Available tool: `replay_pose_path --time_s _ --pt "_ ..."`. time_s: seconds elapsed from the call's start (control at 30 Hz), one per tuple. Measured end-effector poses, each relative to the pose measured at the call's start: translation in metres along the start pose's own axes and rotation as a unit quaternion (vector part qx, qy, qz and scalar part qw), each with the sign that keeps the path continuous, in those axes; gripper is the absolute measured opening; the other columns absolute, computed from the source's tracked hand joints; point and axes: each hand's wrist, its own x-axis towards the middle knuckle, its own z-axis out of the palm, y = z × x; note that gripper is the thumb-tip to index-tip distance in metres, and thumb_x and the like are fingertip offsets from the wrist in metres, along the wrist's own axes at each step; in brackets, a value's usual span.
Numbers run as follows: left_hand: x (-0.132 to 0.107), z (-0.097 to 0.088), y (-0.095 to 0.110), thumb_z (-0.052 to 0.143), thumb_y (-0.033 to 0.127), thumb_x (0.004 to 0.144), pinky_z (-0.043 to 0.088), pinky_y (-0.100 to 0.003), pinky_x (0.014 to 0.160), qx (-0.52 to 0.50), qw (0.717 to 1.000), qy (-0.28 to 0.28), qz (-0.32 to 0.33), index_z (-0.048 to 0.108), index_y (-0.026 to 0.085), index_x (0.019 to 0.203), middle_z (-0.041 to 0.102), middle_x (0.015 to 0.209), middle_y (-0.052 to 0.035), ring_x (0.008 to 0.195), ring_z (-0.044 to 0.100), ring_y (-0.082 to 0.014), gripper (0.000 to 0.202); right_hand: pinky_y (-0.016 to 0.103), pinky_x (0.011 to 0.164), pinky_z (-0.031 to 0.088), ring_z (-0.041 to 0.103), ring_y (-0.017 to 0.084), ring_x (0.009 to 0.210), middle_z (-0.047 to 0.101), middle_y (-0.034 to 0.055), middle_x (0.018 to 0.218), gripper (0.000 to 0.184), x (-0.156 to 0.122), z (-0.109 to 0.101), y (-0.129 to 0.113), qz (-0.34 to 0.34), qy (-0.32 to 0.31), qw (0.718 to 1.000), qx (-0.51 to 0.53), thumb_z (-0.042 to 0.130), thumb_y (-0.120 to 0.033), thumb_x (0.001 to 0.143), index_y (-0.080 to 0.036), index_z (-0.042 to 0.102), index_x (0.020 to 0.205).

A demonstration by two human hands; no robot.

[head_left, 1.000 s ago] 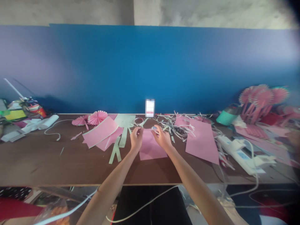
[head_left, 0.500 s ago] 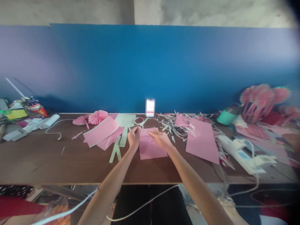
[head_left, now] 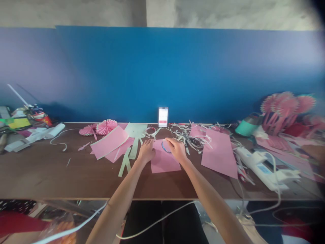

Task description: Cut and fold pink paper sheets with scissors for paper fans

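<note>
Our left hand (head_left: 146, 151) lies palm down on a pink paper sheet (head_left: 164, 163), its fingers (head_left: 149, 144) flat and open, closed on nothing that we can see. Our right hand (head_left: 177, 150) sits on the same sheet just beside it, with its fingers (head_left: 169, 141) curved down at the sheet's top edge. We cannot tell whether they pinch anything. A thin blue arc (head_left: 166, 147) shows on the sheet between the two hands, but it is too small to say whether it is a drawn line or a separate piece.

The sheet lies on a brown wooden bench (head_left: 38, 173), near the middle of the front half. Just above our left hand are a small paper ring (head_left: 150, 130) and a white looped object (head_left: 153, 134). To the right, a heap of paper offcuts (head_left: 190, 140) touches the top of the sheet, and a long pink sheet (head_left: 219, 154) lies beyond it. To the left are overlapping pink sheets (head_left: 109, 142), pale green paper strips (head_left: 125, 163) and two pink paper fans (head_left: 106, 126).

Farther right lie a white power strip (head_left: 261, 168) and a teal canister (head_left: 248, 128), with pink paper fans on sticks (head_left: 284, 106) behind them. A blurred phone (head_left: 163, 117) stands upright against the blue wall (head_left: 162, 67).
</note>
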Motion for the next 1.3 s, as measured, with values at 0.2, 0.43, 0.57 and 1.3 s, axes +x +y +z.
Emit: replay_pose_path --time_s 0.2,0.43,0.57,1.3 --pt "-0.004 0.007 -0.008 0.051 0.020 0.078 0.032 -0.044 0.103 0.045 0.995 -0.085 0.015 0.054 0.020 0.118 0.053 0.130 -0.0121 0.124 0.045 -0.0283 0.040 0.034 0.082 0.050 0.065 0.021 0.091 0.070 0.0067 0.102 0.028 0.002 -0.003 0.004 0.023 0.090 0.995 0.026 0.045 -0.034 0.092 -0.023 0.067 0.106" --pt "-0.006 0.005 0.007 0.061 0.051 0.076 0.036 -0.044 0.096 0.061 0.997 -0.043 0.034 0.064 0.021 0.104 0.062 0.107 -0.0125 0.108 0.051 -0.0307 0.040 0.035 0.083 0.049 0.065 0.022 0.092 0.070 0.0082 0.103 0.031 0.002 -0.002 0.003 0.031 0.093 0.995 0.019 0.042 -0.036 0.093 -0.023 0.067 0.107" --pt "-0.006 0.004 0.014 0.059 0.054 0.077 0.038 -0.042 0.092 0.049 0.998 -0.032 0.034 0.066 0.022 0.090 0.061 0.094 -0.0112 0.102 0.051 -0.0286 0.035 0.035 0.086 0.048 0.065 0.022 0.093 0.070 0.0070 0.102 0.030 0.001 -0.003 -0.002 0.013 0.048 0.999 -0.003 0.041 -0.035 0.094 -0.024 0.065 0.109" --pt "0.005 -0.011 -0.013 0.039 0.038 0.090 0.045 -0.031 0.077 -0.173 0.983 -0.050 -0.028 0.058 0.025 0.108 0.067 0.096 -0.0046 0.087 0.062 -0.0197 0.030 0.025 0.074 0.045 0.064 0.017 0.083 0.069 0.0047 0.095 0.026 -0.002 -0.003 -0.017 -0.041 -0.045 0.998 -0.019 0.043 -0.031 0.094 -0.024 0.065 0.106"
